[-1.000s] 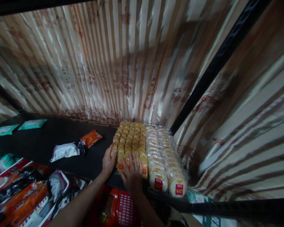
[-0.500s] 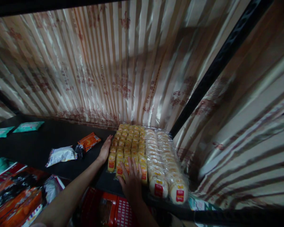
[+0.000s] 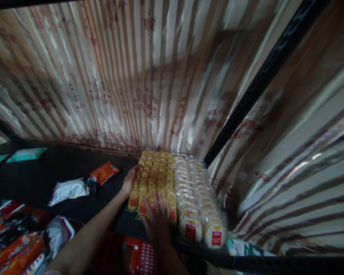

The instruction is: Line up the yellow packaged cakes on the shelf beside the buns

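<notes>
Rows of small yellow wrapped cakes (image 3: 156, 168) with red labels stand on a black shelf (image 3: 74, 156). My left hand (image 3: 129, 181) lies with fingers stretched along the left side of these rows, touching them. Against their front ends rests my right hand (image 3: 157, 215), its fingers spread over the labels. Right beside the yellow cakes stand two rows of round white cakes (image 3: 193, 202) in clear wrap, also red-labelled; neither hand touches them.
Left on the shelf lie an orange snack packet (image 3: 104, 173), a white packet (image 3: 69, 190) and teal packets (image 3: 27, 154). Below the shelf edge are more orange packets (image 3: 20, 240) and a red box (image 3: 143, 254). A black post (image 3: 255, 88) and striped curtain (image 3: 117, 95) bound the back.
My left hand has closed in against the left side of the yellow cakes. My right hand stays on their fronts. The whole view has shifted slightly.
</notes>
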Tool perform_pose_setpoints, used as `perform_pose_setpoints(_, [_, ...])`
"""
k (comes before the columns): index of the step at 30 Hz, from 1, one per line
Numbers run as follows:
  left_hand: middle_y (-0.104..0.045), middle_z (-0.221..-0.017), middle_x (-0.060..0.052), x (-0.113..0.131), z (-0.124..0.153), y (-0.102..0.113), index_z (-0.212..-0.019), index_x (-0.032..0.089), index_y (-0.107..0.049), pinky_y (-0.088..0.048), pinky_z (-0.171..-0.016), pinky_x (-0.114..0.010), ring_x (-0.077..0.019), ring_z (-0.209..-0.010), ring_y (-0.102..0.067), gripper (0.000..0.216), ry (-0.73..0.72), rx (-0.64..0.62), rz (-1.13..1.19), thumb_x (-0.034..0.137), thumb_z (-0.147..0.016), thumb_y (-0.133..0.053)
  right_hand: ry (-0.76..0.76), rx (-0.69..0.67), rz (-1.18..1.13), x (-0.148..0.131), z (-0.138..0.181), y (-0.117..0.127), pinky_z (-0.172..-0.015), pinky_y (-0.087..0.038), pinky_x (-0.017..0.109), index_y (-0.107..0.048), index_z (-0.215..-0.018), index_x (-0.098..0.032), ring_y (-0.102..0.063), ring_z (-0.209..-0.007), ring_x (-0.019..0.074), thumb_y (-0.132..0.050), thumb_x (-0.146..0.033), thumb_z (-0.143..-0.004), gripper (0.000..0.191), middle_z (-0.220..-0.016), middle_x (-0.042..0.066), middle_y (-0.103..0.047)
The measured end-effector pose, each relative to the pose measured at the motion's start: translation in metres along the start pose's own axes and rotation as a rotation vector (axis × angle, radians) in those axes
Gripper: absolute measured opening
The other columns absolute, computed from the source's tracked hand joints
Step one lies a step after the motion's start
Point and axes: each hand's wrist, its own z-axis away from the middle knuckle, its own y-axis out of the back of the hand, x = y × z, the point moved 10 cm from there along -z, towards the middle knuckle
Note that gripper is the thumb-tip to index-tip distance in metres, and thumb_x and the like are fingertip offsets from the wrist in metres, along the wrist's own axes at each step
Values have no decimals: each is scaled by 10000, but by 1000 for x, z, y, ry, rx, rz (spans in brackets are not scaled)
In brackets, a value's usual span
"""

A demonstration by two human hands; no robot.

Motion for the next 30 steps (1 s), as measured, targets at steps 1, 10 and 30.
perform_pose_setpoints(1, [-530, -1316, -61, 0, 0, -1, -1234, 178, -516, -344, -1058, -334, -172, -1221, -475, 495, -2, 2, 7, 463, -891, -300, -2, 4, 1, 0, 0, 0, -1032, -261, 527, -488, -1280, -341, -358, -1298, 304, -601, -423, -797, 503, -1403, 78, -430])
perform_pose_setpoints(10, [-500, -1346, -57, 2, 4, -2, -1250, 182, -508, -290, -1088, -346, -188, -1252, -436, 501, 25, -27, 15, 462, -888, -306, -32, -24, 14, 1, -3, -3, -1039, -247, 535, -477, -1295, -339, -321, -1318, 308, -596, -406, -807, 507, -1421, 69, -407])
perform_pose_setpoints(30, [-418, -1416, -53, -14, 4, -1, -1345, 200, -418, -254, -1113, -372, -225, -1307, -372, 593, 86, -45, 232, 540, -861, -376, -24, -48, 37, 4, -5, -4, -1032, -269, 523, -449, -1312, -361, -348, -1308, 301, -587, -400, -816, 516, -1424, 49, -406])
